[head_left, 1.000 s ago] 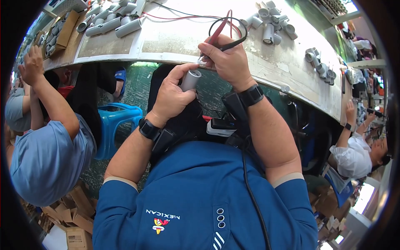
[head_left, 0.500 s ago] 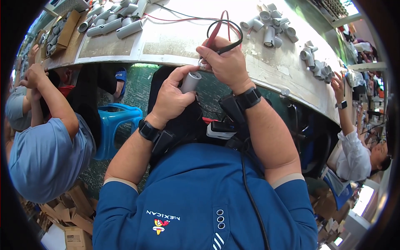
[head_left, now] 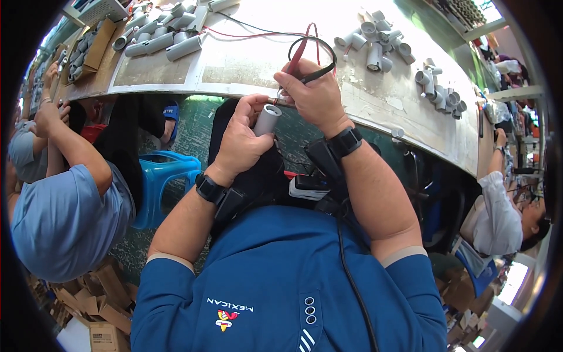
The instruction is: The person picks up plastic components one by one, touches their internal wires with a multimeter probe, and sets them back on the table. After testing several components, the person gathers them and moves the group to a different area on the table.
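In front of the counter's (head_left: 246,73) near edge, above the lap, the grey cylinder (head_left: 267,121) was held with its open end uppermost and leaning toward 1 o'clock; all clock positions below were read from this cylinder, with 12 o'clock toward the far side of the counter. The left hand (head_left: 241,144) lay between 7 and 8 o'clock, its fingers clamped around the cylinder wall; the right hand (head_left: 318,97) was at 2 o'clock, its fingers clamped together on a red probe (head_left: 298,56) and a black probe (head_left: 319,72); the probe tips were near the cylinder's upper rim, but contact could not be told. A red lead (head_left: 246,36) and a black lead (head_left: 239,22) crossed the counter from 11 o'clock; loose grey cylinders lay in a pile (head_left: 155,45) at 10 o'clock, with a second cluster (head_left: 374,56) at 2 o'clock and a third cluster (head_left: 438,91) just short of 3 o'clock; a blue stool (head_left: 153,170) stood at 8 o'clock.
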The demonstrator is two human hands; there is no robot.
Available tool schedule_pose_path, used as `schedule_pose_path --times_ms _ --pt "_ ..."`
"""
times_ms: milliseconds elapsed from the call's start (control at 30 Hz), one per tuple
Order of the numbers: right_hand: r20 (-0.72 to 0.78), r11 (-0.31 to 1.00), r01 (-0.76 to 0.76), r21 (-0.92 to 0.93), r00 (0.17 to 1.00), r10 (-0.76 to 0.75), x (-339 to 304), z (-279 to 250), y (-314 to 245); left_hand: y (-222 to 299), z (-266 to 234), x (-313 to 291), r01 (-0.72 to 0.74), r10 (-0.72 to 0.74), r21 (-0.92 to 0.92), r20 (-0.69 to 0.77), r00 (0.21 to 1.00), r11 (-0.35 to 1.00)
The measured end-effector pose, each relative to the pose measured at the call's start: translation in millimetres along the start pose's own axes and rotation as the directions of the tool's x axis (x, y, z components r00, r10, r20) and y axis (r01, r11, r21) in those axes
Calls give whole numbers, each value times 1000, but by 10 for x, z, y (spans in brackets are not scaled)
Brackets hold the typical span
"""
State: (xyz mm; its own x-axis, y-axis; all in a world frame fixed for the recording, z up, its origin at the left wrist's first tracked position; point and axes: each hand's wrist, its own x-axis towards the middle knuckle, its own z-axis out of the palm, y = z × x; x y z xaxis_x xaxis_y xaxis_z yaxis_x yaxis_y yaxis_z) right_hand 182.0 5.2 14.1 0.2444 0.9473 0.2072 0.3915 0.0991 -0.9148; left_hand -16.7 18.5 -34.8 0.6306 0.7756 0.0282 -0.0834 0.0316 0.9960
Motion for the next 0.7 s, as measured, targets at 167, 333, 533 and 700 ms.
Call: schedule_pose_path --times_ms 167,333,533,700 --pt "5 1000 9 -3 1000 -9 -52 9 23 10 19 -57 34 -34 -24 3 999 999" --pt "0 1000 -12 23 1000 12 -43 22 48 11 20 -36 41 -41 -29 9 999 999" --pt "-20 1000 28 2 999 -28 63 20 19 105 15 52 24 -26 -51 -40 999 998" --pt "-29 999 24 26 999 -23 59 27 -8 113 10 33 -6 5 -16 -28 1000 1000"
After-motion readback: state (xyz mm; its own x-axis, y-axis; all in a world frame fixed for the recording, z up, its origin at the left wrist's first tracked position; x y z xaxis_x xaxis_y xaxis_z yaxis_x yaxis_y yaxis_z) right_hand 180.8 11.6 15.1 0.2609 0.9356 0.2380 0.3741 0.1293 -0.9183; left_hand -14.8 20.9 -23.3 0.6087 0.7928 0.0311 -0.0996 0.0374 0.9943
